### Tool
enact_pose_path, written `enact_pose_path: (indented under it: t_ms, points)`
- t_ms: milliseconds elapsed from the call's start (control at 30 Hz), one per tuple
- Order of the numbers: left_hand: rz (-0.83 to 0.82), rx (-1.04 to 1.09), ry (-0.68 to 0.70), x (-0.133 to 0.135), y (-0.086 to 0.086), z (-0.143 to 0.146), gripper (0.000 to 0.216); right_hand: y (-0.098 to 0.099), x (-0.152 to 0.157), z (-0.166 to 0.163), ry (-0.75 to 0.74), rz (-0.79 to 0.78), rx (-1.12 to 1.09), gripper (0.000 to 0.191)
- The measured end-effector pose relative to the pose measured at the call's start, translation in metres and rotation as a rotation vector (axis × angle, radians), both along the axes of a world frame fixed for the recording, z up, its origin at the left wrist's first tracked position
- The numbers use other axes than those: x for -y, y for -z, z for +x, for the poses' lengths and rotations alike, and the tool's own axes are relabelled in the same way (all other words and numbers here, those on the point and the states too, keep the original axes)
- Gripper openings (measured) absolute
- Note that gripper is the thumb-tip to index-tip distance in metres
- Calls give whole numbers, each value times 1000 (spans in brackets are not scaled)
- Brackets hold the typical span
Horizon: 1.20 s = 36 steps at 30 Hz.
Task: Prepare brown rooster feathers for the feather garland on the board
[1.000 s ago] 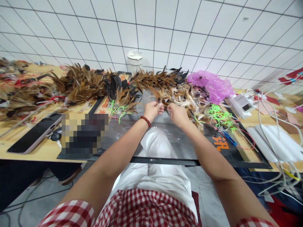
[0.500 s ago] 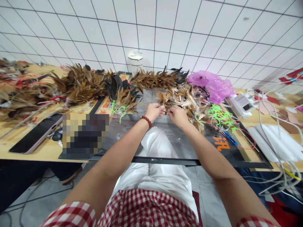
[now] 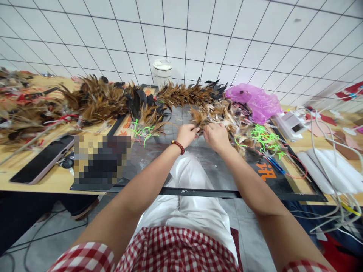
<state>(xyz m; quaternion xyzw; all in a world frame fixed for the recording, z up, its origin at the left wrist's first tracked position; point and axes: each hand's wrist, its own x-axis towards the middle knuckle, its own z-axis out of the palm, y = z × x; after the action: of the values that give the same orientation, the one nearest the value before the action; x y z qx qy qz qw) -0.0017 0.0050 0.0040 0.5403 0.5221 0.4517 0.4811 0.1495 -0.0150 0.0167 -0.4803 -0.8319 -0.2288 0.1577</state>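
At lower left a phone (image 3: 42, 158) lies on the wooden table (image 3: 56, 182). At centre frame the left hand (image 3: 185, 135), fingers closed, pinches a small bunch of brown feathers (image 3: 200, 120) over the black mat (image 3: 283, 185). The right hand (image 3: 217, 136), just beside it, fingers curled, grips the same bunch. Green cords (image 3: 262, 138) and a pink plastic bag (image 3: 255, 100) lie further right.

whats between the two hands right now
A small tuft of brown feathers, pinched by the left hand and the right hand above the dark mat, as the head view shows.
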Motion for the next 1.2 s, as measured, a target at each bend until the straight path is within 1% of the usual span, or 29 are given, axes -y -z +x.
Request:
enact_pose_path:
  t_ms: [133, 200, 267, 333, 400, 467, 533, 633, 667, 733, 867, 933, 1000, 1067, 1133, 1200]
  points:
    - [188, -202, 52, 0, 6, -2, 23, -2, 1, -1, -54, 19, -2, 28]
    - [226, -202, 56, 0, 6, -2, 22, -3, 2, -1, -54, 19, -26, 28]
    - [190, -70, 3, -1, 3, -1, 17, -5, 1, 1, -12, 25, -79, 27]
    - [125, 159, -110, -2, -2, -1, 13, -5, 0, 5, 66, 12, -153, 25]
    - [88, 369, -233, -4, -8, -2, 12, -4, -2, 7, 143, -36, -209, 24]
    - [80, 494, -307, -5, -12, -4, 13, -2, -4, 9, 173, -101, -219, 23]
    - [69, 545, -328, -5, -13, -5, 14, 0, -4, 8, 166, -140, -210, 27]
    - [52, 559, -310, -4, -13, -6, 14, 0, -3, 5, 146, -141, -242, 37]
    - [47, 557, -301, -3, -12, -5, 14, -1, -3, 4, 137, -143, -264, 37]
    - [40, 553, -293, -3, -12, -5, 14, -4, -2, 4, 105, -195, -282, 32]
    - [24, 539, -299, -3, -11, -6, 14, -7, -1, 5, 27, -398, -198, 18]
    - [12, 524, -291, -4, -11, -6, 14, -5, -2, 4, 20, -402, -227, 17]
    - [-3, 501, -276, -3, -11, -5, 14, -2, -6, 4, 16, -345, -394, 16]
    - [-19, 486, -244, -2, -12, -4, 15, 1, -11, 5, -11, -319, -705, 13]
    - [-42, 486, -174, 1, -14, -4, 15, 3, -17, 5, -63, -396, -1073, 12]
    - [-77, 482, -75, 5, -15, -3, 15, 3, -21, 4, -122, -534, -1367, 19]
